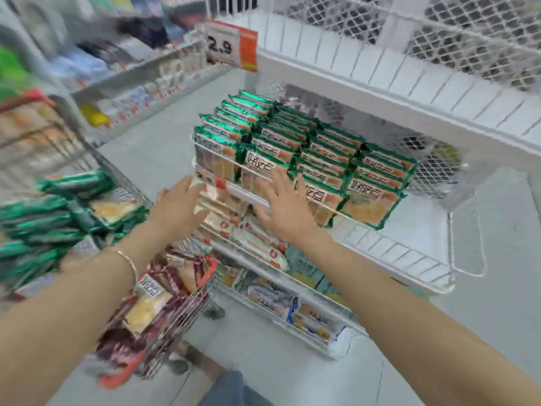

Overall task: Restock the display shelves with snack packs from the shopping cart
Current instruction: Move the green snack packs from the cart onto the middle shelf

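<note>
The white wire display shelves fill the right side, and the shopping cart stands at the left, just beside them. On the middle tier the green snack packs stand on edge in about 4 columns. Their printed faces turn to the aisle and lean slightly back, and the long axis seems to run along the shelf front. More green packs lie flat in the cart, piled at mixed angles above red packs.

Both the left hand and the right hand reach for the front row with fingers spread, grasping nothing. Blur hides whether they touch it.

The packs are probably light, with slick foil and brittle biscuits inside. They are best held across the flat faces, several at once, without squeezing.
</note>
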Tool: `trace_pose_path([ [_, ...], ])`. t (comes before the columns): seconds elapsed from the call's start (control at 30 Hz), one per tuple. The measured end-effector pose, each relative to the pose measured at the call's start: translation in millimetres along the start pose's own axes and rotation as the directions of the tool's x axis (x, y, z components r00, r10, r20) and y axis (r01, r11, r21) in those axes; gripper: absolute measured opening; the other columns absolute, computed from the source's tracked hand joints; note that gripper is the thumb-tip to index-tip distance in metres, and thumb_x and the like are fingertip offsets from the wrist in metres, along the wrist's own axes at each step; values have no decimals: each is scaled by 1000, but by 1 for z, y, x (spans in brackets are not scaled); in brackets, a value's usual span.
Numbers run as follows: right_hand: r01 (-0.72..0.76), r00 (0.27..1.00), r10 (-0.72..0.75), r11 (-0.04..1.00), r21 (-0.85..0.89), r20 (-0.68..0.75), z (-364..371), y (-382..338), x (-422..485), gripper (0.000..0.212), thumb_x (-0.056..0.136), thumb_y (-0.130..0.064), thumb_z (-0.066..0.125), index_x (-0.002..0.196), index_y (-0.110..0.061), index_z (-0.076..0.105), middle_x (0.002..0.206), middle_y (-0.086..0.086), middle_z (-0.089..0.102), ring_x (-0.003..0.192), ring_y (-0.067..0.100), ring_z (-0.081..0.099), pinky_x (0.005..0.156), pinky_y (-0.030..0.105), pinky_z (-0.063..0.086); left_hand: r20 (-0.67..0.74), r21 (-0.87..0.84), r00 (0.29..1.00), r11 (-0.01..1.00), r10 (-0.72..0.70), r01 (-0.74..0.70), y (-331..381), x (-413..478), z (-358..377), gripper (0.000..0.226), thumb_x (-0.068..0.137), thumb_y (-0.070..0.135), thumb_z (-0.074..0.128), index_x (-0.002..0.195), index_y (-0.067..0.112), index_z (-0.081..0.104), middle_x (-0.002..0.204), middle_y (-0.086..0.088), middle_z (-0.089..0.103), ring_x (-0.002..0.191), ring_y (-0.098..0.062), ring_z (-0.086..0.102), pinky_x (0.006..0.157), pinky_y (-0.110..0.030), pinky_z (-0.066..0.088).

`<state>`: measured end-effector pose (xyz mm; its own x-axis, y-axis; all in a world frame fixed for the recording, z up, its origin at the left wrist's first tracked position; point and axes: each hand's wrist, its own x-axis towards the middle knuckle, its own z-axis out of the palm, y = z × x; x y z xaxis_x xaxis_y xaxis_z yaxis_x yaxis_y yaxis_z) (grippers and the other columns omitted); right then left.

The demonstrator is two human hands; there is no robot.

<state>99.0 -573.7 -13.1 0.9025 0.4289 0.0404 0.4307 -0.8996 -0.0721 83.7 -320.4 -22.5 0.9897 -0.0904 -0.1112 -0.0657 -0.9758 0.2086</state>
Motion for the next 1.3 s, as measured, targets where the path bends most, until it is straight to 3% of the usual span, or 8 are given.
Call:
trace_pose_path([
  [0.23,208,973,-216,973,103,80,36,-150,40,60,101,-45,44,155,-21,30,166,12,10,154,28,7,120,54,-5,107,18,943,949,-314,314,-123,-79,3,72,97,56,48,156,21,27,165,-8,17,147,-32,28,114,-55,33],
  [0.37,236,941,-268,957,167,206,64,-212,54,61,103,-44,40,157,-22,23,167,12,8,154,30,6,122,56,-2,173,-36,895,906,-411,423,-182,-102,6,69,100,53,46,157,19,25,166,-8,15,149,-32,25,116,-54,31],
  [0.6,155,903,-214,971,182,373,109,-283,112,63,103,-42,45,158,-23,20,167,12,7,153,29,12,120,58,0,259,-80,868,886,-424,457,-285,-95,-1,64,101,52,44,153,18,32,162,-9,26,144,-32,33,112,-53,37],
  [0.73,68,873,-156,977,201,462,122,-316,145,63,104,-41,44,159,-21,19,166,12,9,152,32,18,121,58,9,241,-145,880,881,-409,449,-332,-86,-6,55,101,44,48,148,16,41,156,-11,36,140,-32,39,110,-52,39],
  [0.87,12,857,-127,974,227,500,132,-340,176,62,104,-39,43,158,-20,19,166,12,10,152,31,18,122,57,8,249,-205,858,842,-449,500,-366,-84,-10,53,102,38,48,147,11,42,153,-12,42,138,-30,42,112,-47,38],
  [1.03,55,875,-160,971,234,458,142,-358,229,67,101,-35,50,159,-20,18,166,14,8,152,33,15,122,58,11,261,-320,836,773,-483,547,-390,-80,-16,44,105,30,45,137,3,57,149,-14,48,134,-28,47,114,-40,36],
  [1.17,298,927,-298,954,36,226,146,-366,286,80,94,-11,55,159,-11,8,167,15,2,154,32,2,123,50,2,170,-428,796,684,-581,590,-393,-74,-20,38,102,29,52,134,10,59,145,-11,51,130,-27,51,110,-42,38],
  [1.3,379,910,-368,925,-23,192,160,-374,353,96,88,-7,65,159,-9,0,167,13,2,154,29,0,124,46,3,145,-463,751,626,-644,627,-383,-62,-20,35,102,28,51,132,11,58,146,-10,49,126,-26,52,106,-38,40],
])
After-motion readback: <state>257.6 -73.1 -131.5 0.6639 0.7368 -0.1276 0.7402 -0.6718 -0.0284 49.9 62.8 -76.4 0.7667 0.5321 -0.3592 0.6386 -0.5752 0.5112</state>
